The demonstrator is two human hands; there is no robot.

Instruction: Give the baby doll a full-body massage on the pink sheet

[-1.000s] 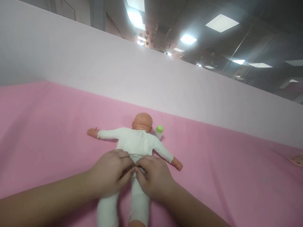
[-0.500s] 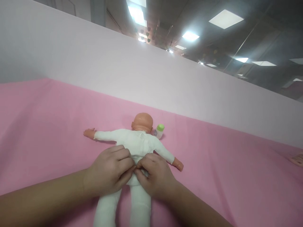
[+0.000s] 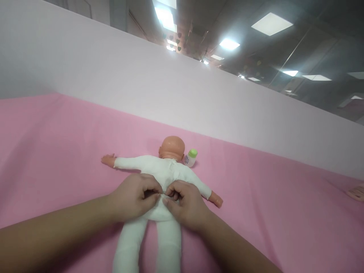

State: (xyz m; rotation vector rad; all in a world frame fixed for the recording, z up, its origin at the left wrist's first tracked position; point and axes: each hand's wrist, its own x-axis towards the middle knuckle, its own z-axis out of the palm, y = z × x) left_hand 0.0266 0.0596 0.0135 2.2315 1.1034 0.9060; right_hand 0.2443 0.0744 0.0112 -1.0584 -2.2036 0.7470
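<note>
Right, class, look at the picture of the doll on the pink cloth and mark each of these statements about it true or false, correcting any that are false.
1. The doll lies face down on the pink cloth. True.
2. Both hands rest on the doll's head. False: the left hand and right hand pinch the white suit at the doll's lower back.
3. A small bottle with a green cap lies beside the doll's head. True.
4. The doll wears a blue suit. False: the suit is white.
5. The doll's arms are folded under its body. False: they are spread out to the sides.
</note>
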